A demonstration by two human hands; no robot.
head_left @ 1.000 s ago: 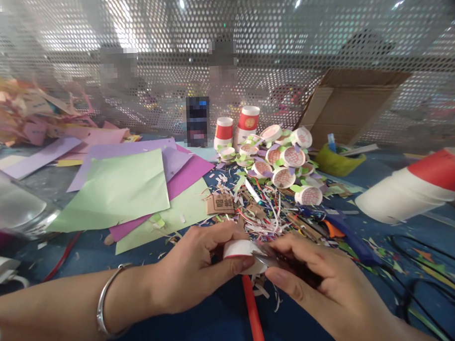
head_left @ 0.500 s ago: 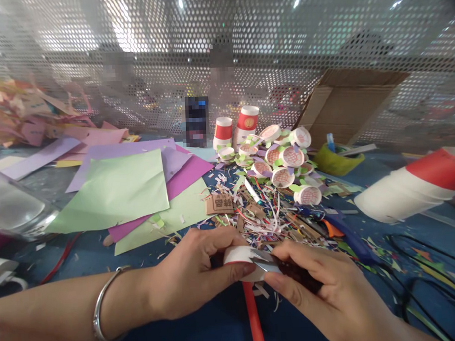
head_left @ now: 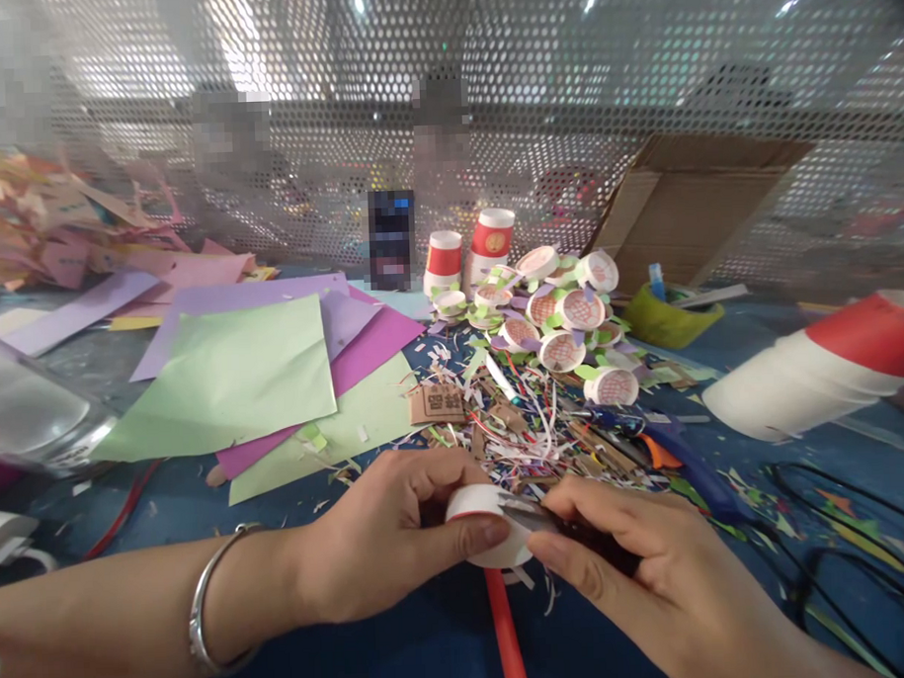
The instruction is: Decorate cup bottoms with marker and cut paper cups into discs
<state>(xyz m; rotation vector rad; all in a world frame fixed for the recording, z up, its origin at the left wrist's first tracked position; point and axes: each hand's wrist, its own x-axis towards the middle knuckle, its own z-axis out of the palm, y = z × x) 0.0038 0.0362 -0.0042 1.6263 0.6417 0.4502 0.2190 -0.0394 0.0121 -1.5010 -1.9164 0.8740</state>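
My left hand (head_left: 411,543), with a silver bangle at the wrist, is closed on a short white paper cup piece (head_left: 476,501), thumb on its side. From beneath that piece a red paper strip (head_left: 507,629) hangs toward the table's near edge. My right hand (head_left: 645,560) is closed around a pair of scissors (head_left: 528,511), whose blades lie at the cup piece's right rim. The scissors' handles are mostly hidden by my fingers. Just beyond both hands lies a heap of paper scraps (head_left: 525,416).
Cup bottoms with paper tabs (head_left: 563,350) are piled behind the scraps. Two red-and-white cups (head_left: 491,241) stand at the back. Stacked cups (head_left: 776,387), a blue glue gun (head_left: 698,469) and black cable (head_left: 830,553) lie right. Green paper (head_left: 253,376) lies left.
The scissor blades, spread at the cup piece's rim before, now look closer together. The cup piece has tilted slightly in my left hand. Both hands stay nearly in place.
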